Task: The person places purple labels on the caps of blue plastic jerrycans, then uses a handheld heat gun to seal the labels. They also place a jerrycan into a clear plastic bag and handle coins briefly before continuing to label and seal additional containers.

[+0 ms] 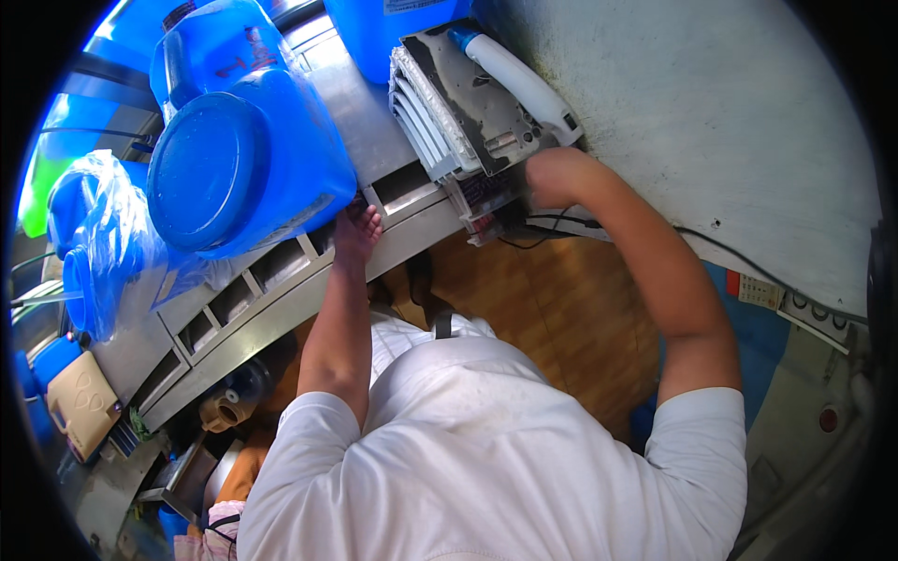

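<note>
My left hand [356,232] is at the metal bench's front edge, just below the lower right corner of a large blue plastic jerry can [299,122]. Its fingers are partly stretched out, and the jerry can hides some of the hand. My right hand [559,177] is bent into a closed fist beside the lower right corner of a worn grey-and-black box-like device [468,103] with pale ribbed sides. Whatever the fist may hold is hidden. A long white handheld tool with a blue end [519,84] lies along the device's top, just above my right hand.
A metal bench [402,229] with slotted openings runs along the front. To the left are plastic-wrapped blue containers [84,243] and a beige jerry can [82,404]. A black cable [692,234] trails along the pale wall [720,122]. A person's patterned clothing [224,524] shows lower left.
</note>
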### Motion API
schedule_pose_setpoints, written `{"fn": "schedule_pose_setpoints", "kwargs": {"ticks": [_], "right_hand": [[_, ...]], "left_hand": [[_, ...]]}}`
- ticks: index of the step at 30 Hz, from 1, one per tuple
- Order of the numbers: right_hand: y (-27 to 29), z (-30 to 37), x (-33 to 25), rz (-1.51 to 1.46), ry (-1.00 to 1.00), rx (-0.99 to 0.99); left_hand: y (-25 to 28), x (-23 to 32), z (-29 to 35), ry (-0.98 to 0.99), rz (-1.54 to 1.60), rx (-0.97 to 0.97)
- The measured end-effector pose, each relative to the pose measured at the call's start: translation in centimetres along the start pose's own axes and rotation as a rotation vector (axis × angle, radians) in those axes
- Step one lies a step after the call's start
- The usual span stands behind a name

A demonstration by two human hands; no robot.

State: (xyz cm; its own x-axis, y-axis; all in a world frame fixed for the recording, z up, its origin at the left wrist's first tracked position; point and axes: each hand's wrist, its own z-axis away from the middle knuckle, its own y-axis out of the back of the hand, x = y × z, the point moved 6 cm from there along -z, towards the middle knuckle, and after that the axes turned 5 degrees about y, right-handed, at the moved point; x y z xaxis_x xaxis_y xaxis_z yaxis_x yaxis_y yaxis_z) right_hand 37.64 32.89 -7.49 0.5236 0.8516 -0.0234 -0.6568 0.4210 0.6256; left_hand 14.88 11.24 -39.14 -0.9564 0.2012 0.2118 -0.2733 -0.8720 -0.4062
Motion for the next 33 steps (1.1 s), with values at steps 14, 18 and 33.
{"fn": "schedule_pose_setpoints", "kwargs": {"ticks": [14, 18, 33], "right_hand": [[-6.3, 0.9, -1.7, -0.049, 0.248, 0.577], [-11.6, -0.3, -3.1, -0.038, 0.231, 0.590], [-30.1, -5.6, 1.6, -1.695, -0.221, 0.724]], "left_hand": [[-0.1, 0.3, 0.0, -0.083, -0.009, -0.220], [0.5, -0.6, 1.6, -0.115, -0.043, -0.039], [-2.3, -5.6, 5.0, -0.367, -0.954, -0.211]]}}
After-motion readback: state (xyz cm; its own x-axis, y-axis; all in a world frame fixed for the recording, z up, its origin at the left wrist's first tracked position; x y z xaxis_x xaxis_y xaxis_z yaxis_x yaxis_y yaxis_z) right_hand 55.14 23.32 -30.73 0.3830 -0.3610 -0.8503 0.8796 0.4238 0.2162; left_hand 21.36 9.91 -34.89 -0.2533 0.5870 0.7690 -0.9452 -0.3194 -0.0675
